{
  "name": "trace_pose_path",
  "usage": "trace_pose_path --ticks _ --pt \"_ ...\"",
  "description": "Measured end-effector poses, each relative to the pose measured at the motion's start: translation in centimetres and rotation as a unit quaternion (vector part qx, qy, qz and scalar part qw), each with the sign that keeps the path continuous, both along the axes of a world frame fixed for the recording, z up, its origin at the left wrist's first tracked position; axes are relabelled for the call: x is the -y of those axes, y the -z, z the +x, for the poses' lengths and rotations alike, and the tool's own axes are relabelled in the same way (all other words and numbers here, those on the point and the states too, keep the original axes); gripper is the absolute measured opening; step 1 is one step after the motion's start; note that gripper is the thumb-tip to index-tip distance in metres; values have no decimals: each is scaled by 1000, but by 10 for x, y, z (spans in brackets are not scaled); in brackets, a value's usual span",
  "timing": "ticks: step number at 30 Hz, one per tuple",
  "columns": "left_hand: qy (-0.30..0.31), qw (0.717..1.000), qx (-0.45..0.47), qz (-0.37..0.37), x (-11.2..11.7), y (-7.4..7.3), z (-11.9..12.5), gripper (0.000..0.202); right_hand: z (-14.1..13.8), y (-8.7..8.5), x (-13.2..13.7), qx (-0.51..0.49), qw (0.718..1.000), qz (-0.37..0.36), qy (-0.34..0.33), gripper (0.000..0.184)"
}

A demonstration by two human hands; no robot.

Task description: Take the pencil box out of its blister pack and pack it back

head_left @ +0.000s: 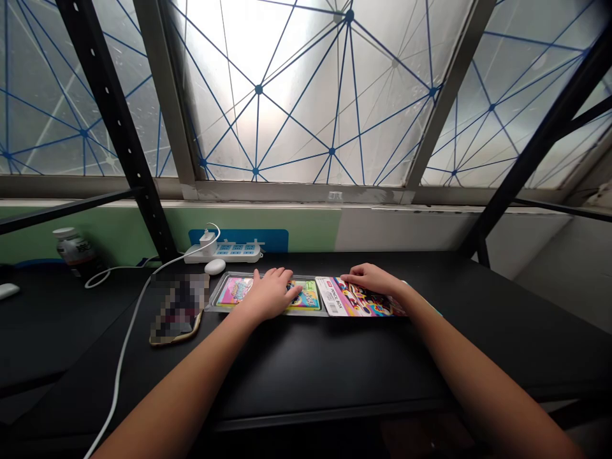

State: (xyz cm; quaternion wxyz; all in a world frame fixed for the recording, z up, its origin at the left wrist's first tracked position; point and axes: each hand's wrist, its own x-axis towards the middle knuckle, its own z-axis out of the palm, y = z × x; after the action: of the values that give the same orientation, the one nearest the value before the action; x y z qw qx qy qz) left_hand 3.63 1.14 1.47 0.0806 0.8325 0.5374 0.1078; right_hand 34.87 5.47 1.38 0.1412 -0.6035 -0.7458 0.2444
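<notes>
A clear plastic tray (pixel 217 303) lies flat on the black table. In it is a pink, yellow and green printed pencil box (pixel 310 293), partly covered by my left hand (pixel 270 292). That hand rests palm down on the box with its fingers spread. To the right, joined to or touching the tray's edge, is a colourful printed card (pixel 342 303) marked "PENCIL BOX". My right hand (pixel 375 279) is closed at the card's far edge, thumb on top and the other fingers bent, their tips hidden. My right forearm covers the card's right end.
A phone (pixel 176 309), blurred out, lies left of the tray, beside a small white rounded case (pixel 215 266). Behind stands a white power strip (pixel 243 252) with a plugged charger (pixel 208 241); its white cable (pixel 125 347) runs forward. A bottle (pixel 74 248) stands far left. Black metal posts (pixel 119 127) flank the table.
</notes>
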Motion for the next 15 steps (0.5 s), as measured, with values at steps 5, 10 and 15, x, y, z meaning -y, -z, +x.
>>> trace_pose_path --ticks 5,10,15 --pt "4 1000 0 -5 0 -1 -1 52 4 -1 -1 5 1000 17 17 56" --pt "5 1000 4 -8 -1 0 -1 53 7 -7 -1 7 999 37 31 56" --pt "0 1000 16 -8 -2 2 -2 51 11 -10 -2 8 997 57 46 56"
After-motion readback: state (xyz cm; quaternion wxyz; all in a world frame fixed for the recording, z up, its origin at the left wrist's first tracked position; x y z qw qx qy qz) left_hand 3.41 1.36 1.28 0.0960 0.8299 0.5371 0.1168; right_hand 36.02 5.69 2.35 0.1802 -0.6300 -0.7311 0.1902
